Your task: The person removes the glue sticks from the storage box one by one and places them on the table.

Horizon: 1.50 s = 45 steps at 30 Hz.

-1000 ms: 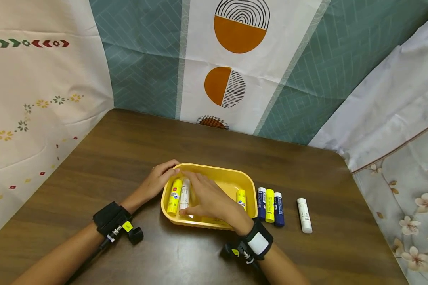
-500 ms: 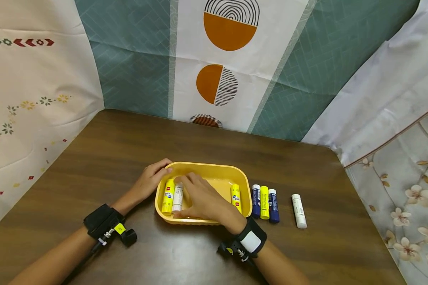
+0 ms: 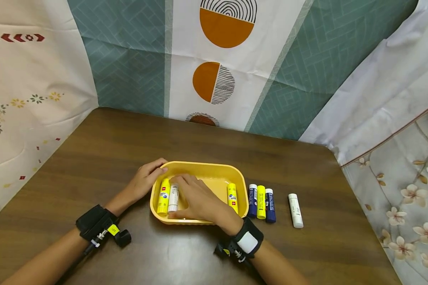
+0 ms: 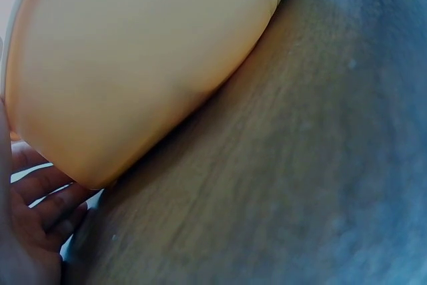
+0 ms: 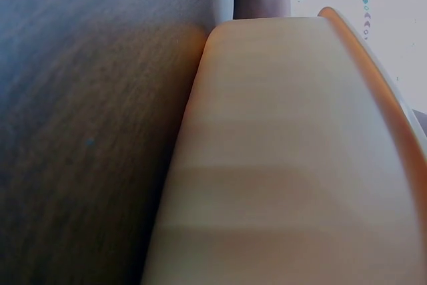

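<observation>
A yellow plastic tray [image 3: 214, 168] sits on the table. My left hand [image 3: 144, 179] holds its far left corner, thumb at the rim and fingers along the outer wall [image 4: 133, 65]. Inside the tray, at the left, a yellow glue stick [image 3: 163, 197] lies beside a white glue stick [image 3: 173, 198]. Reaching over the near rim, my right hand [image 3: 201, 201] grips the white stick lengthwise, its thumb at the near end and fingers at the far end. Another yellow glue stick [image 3: 232, 197] lies at the tray's right side. The right wrist view shows the tray's outer wall [image 5: 280, 138], not the fingers.
Just right of the tray, a blue glue stick [image 3: 253, 200], a yellow glue stick [image 3: 261, 202] and a second blue glue stick [image 3: 270, 205] lie side by side. Farther right lies a separate white glue stick [image 3: 295, 210]. Patterned cloths [image 3: 128, 59] hang behind the wooden table [image 3: 128, 134].
My right hand has settled from above the white glue stick to a grip on its two ends. My left hand stays at the tray's corner. The head view has shifted slightly.
</observation>
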Each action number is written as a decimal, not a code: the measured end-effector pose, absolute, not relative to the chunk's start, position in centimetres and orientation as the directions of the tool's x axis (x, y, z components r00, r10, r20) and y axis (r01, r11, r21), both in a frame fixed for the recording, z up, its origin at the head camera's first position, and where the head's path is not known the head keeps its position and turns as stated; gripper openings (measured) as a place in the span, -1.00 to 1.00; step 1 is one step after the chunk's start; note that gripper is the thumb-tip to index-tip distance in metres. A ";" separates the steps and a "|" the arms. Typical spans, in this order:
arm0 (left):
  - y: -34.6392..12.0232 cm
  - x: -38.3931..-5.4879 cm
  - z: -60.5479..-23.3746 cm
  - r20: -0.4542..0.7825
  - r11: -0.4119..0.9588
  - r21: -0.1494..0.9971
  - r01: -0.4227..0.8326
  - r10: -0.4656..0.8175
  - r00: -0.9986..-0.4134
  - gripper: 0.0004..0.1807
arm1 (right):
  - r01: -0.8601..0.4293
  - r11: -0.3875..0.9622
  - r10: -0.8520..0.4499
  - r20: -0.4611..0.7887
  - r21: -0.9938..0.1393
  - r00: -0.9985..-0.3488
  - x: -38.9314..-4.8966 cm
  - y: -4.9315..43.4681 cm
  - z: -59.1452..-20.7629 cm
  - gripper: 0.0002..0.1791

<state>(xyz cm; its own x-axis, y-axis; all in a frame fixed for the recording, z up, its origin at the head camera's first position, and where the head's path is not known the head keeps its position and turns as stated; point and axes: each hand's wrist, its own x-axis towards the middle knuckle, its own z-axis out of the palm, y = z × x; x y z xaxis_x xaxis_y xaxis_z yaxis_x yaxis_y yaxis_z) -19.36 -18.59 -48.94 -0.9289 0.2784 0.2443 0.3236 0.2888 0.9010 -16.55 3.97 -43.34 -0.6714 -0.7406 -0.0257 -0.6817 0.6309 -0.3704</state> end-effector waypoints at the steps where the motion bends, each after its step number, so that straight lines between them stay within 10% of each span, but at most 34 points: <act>1: -18.5 -19.3 -48.9 0.247 0.282 0.903 0.324 0.276 -0.929 -0.77 | -0.684 0.631 -0.740 -0.019 -0.365 -0.672 -16.5 4.0 -43.3 -0.08; 45: -18.6 -19.0 -49.1 0.208 0.326 0.901 0.286 0.253 -0.945 -0.73 | -0.571 0.573 -0.746 -0.085 -0.588 -0.661 -17.2 10.7 -36.2 0.01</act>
<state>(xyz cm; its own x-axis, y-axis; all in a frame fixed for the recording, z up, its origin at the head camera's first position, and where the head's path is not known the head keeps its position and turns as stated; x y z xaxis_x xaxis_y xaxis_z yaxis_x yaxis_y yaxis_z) -19.02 -18.63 -49.13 -0.9449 0.2530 0.2079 0.2856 0.3259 0.9013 -17.17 10.68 -36.23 -0.6609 -0.7457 -0.0846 -0.5714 0.5730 -0.5876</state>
